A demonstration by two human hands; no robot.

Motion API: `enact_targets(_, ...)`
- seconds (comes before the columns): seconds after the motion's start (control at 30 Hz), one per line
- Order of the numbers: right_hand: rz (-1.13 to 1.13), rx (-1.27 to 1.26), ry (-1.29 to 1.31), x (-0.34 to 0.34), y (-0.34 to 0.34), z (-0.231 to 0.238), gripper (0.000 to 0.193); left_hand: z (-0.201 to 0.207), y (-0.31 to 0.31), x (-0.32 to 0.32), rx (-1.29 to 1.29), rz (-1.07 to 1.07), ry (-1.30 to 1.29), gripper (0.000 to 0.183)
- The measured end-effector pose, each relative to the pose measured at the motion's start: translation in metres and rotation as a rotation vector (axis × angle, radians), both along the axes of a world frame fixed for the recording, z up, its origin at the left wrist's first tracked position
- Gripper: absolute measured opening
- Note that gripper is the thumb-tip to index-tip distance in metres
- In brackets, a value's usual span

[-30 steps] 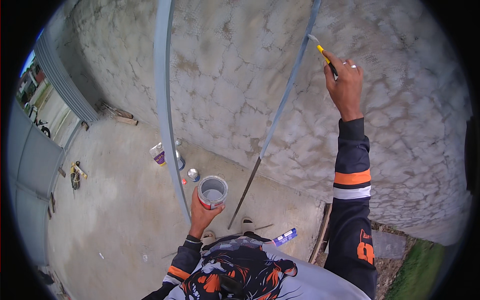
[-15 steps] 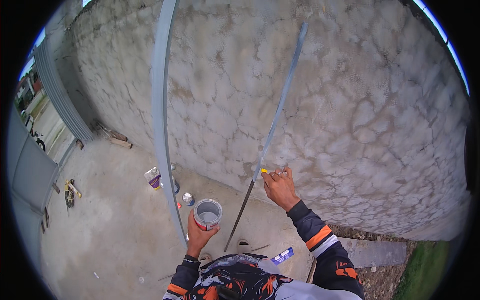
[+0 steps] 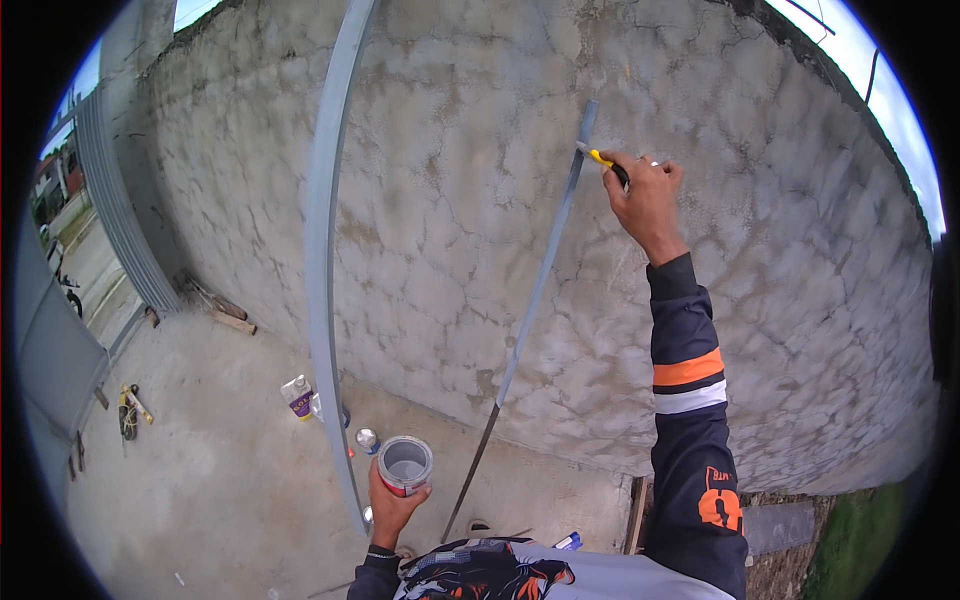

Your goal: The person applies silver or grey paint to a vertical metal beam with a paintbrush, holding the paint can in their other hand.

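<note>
1. right grip (image 3: pixel 645 200): fingers closed around a brush (image 3: pixel 604 160), yellow and dark; just right of the slim bar (image 3: pixel 548 262), near its upper end.
2. key relation: bar lies left of the right grip, long axis slanting from upper right to lower left. brush points left to it; bristles appear to touch. right grip is nearer the bar's upper end than the left.
3. left grip (image 3: pixel 393 508): wrapped round a lidless paint can (image 3: pixel 405 449), grey inside, left of the bar's lower part.
4. left of the bar: thick grey post (image 3: pixel 325 200), small silver can (image 3: pixel 368 440), white jug (image 3: pixel 299 397). behind the bar: cracked wall (image 3: pixel 450 200).
5. writing: orange lettering on the right sleeve (image 3: pixel 697 425), right of the bar; pale lettering on the jug's purple label; paint can's red label unreadable.
</note>
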State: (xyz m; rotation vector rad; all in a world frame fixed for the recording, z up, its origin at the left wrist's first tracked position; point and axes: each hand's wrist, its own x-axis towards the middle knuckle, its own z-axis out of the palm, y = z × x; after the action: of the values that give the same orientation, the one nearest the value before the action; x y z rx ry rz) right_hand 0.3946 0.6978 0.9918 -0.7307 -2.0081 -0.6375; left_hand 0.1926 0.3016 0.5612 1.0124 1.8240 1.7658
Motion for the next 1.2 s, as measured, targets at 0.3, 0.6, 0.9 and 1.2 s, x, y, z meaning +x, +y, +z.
enact_targets(0.3,-0.075,0.328,-0.078,-0.015,0.000,-0.014,0.027,-0.003,-0.003,-0.004,0.046,0.051,-0.049,0.102)
enact_targets(0.6,-0.060,0.337,-0.008,-0.018,0.014,0.014,0.030,-0.005,0.001,-0.004,-0.020,0.018,-0.011,0.103)
enact_targets(0.9,-0.055,0.306,0.048,-0.014,0.018,0.012,0.027,-0.012,0.001,-0.006,-0.002,0.014,-0.017,0.105)
enact_targets(1.2,-0.059,0.369,0.042,-0.009,0.019,0.004,0.030,-0.006,-0.001,-0.003,-0.016,0.026,0.037,0.102)
